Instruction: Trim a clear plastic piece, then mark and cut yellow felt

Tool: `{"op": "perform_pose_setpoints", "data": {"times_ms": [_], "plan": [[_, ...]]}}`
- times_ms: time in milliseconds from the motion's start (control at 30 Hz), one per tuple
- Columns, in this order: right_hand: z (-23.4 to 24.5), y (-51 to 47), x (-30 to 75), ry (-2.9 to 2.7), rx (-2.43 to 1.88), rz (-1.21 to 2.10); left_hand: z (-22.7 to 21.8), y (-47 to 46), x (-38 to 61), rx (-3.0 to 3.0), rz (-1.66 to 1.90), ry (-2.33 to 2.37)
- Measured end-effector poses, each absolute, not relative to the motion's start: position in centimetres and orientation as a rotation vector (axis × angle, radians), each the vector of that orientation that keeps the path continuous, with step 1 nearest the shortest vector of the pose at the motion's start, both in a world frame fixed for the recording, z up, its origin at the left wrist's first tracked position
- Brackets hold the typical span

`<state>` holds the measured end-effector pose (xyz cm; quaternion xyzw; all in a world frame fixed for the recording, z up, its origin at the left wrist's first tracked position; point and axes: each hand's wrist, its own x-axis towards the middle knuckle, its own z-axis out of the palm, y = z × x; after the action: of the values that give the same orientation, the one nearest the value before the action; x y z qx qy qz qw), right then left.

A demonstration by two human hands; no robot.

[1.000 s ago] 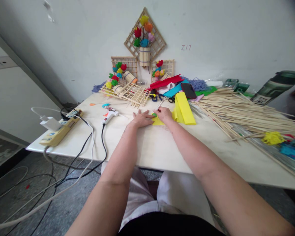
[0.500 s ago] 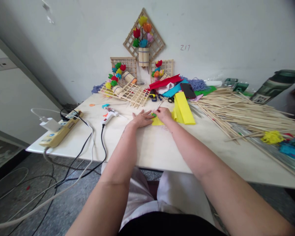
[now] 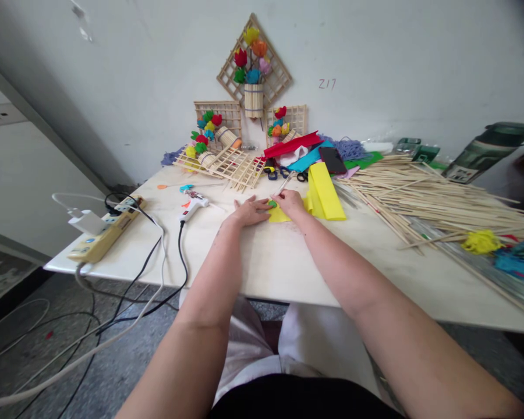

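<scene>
My left hand (image 3: 252, 212) lies flat on the table with its fingers spread. Its fingertips rest by a small green piece (image 3: 272, 204) on a yellow sheet (image 3: 278, 216), which looks like crepe paper. My right hand (image 3: 291, 203) is closed round a slim pen (image 3: 284, 183), its tip low over the sheet close to the green piece. The tip itself is too small to make out. Just right of that hand stands a folded length of yellow paper (image 3: 329, 192). A white glue gun (image 3: 195, 207) lies left of my left hand.
A power strip (image 3: 107, 231) with cables sits on the left. Stick lattices with colourful flowers (image 3: 220, 166) lie at the back, near scissors (image 3: 271, 173) and a dark phone (image 3: 332, 160). Wooden sticks (image 3: 436, 198) and a dark green bottle (image 3: 489, 152) occupy the right.
The view has shifted very slightly. Both hands, the pen and the yellow sheet stay in nearly the same place.
</scene>
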<state>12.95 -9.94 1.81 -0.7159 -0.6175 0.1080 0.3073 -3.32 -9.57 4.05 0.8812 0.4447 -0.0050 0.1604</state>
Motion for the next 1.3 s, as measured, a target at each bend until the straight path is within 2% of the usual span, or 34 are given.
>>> {"op": "perform_pose_setpoints", "data": {"times_ms": [1300], "plan": [[1.05,-9.42,13.38,-1.579,-1.849,0.263,4.02,-9.46,-3.31,2.525,-0.042,1.282]]}}
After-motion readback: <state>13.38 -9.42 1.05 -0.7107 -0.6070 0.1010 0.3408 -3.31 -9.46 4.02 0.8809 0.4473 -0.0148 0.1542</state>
